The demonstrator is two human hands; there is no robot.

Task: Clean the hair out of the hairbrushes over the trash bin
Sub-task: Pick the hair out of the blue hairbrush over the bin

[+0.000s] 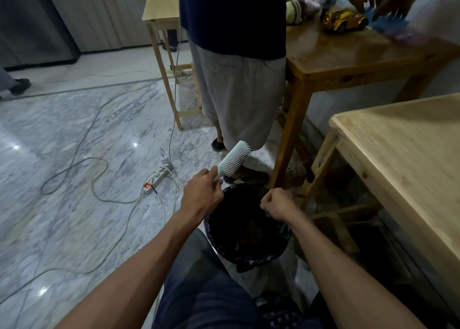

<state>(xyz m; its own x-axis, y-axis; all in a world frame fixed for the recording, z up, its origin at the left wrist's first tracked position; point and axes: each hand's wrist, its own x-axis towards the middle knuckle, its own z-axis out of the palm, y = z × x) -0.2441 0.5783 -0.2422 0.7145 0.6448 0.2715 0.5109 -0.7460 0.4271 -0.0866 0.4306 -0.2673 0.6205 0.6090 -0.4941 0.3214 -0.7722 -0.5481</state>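
My left hand [201, 195] grips the handle of a pale mint hairbrush [234, 161], whose head points up and to the right with its bristles facing right. The brush is held just beyond the far-left rim of a trash bin [281, 247] lined with a black bag, standing on the floor between my knees. My right hand [277, 203] hovers over the bin's far side with its fingers curled; whether it pinches hair I cannot tell.
Another person [239, 62] stands right behind the bin, feet close to it. A pale wooden table [408, 164] is at my right, a darker table [348, 54] with a gold toy car [344, 19] beyond. A power strip [158, 176] and cables lie on the marble floor at left.
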